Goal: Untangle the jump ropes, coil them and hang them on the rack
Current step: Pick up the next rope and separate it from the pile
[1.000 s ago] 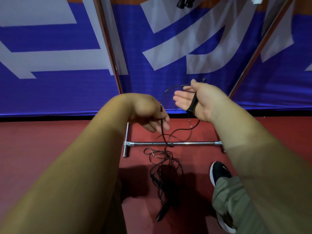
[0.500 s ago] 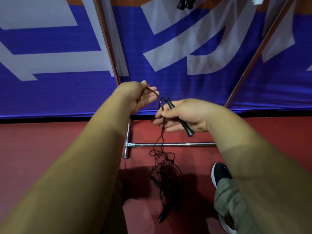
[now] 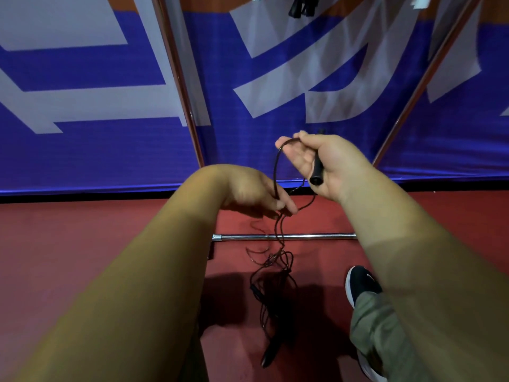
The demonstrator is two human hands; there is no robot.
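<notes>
My right hand (image 3: 322, 164) holds a black jump-rope handle (image 3: 316, 170) against its palm, with the thin dark rope (image 3: 276, 172) looped over the fingertips. That rope runs down to my left hand (image 3: 256, 193), which pinches it lower down. Below the hands the rope falls into a tangled heap (image 3: 272, 274) on the red floor, with another black handle (image 3: 270, 352) lying at the near end. The chrome rack's base bar (image 3: 303, 237) crosses behind the tangle, and its uprights (image 3: 181, 86) rise on both sides. Black handles (image 3: 301, 6) hang at the top edge.
A blue and white banner (image 3: 82, 106) hangs close behind the rack. My black shoe (image 3: 360, 283) and olive trouser leg (image 3: 385, 334) stand right of the tangle. Red floor (image 3: 55, 244) stretches to the left.
My right hand rose and turned palm-up with the handle, and a loop of rope now lies over its fingers. My left hand dropped and moved right along the rope.
</notes>
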